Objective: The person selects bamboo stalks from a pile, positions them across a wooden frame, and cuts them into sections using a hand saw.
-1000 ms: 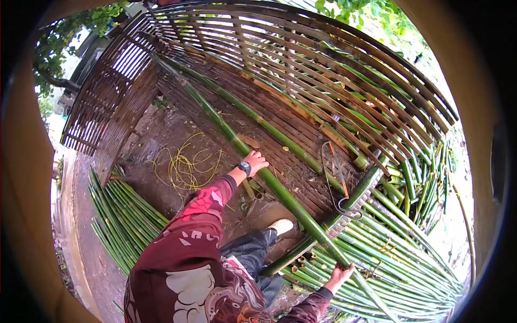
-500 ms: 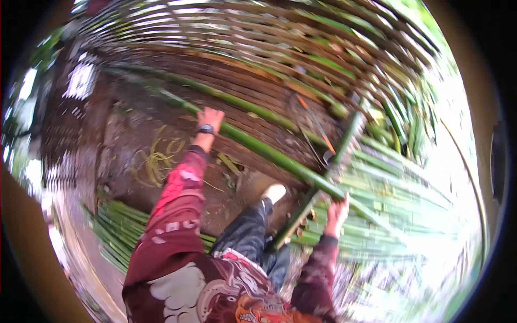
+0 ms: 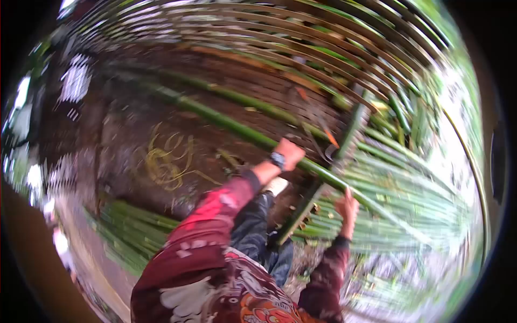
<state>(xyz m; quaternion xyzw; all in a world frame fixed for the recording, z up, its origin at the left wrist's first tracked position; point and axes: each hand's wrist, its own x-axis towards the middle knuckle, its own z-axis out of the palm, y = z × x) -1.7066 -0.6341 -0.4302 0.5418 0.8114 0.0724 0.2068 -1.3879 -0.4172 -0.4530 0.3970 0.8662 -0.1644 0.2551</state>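
Note:
A long green bamboo pole (image 3: 223, 123) runs slantwise from the upper left to the lower right. My left hand (image 3: 291, 154), with a dark watch on its wrist, is closed around the pole near its middle. Farther down the pole, my right hand (image 3: 347, 209) grips it from below, its fingers partly hidden. Under the pole near my right hand is a notched bamboo crosspiece (image 3: 301, 212). A second green bamboo pole (image 3: 237, 98) lies roughly parallel behind the first.
A slatted bamboo fence (image 3: 258, 27) curves along the back. A tool with orange parts (image 3: 329, 137) rests beside another crosspiece (image 3: 353, 126). Yellow-green strips (image 3: 167, 164) lie coiled on the ground. Green split bamboo (image 3: 132, 229) is at lower left, with more strips (image 3: 398, 199) at right.
My left hand has moved along the pole to the right, closer to my right hand, and now wraps round it. My right hand stays near the same part of the pole.

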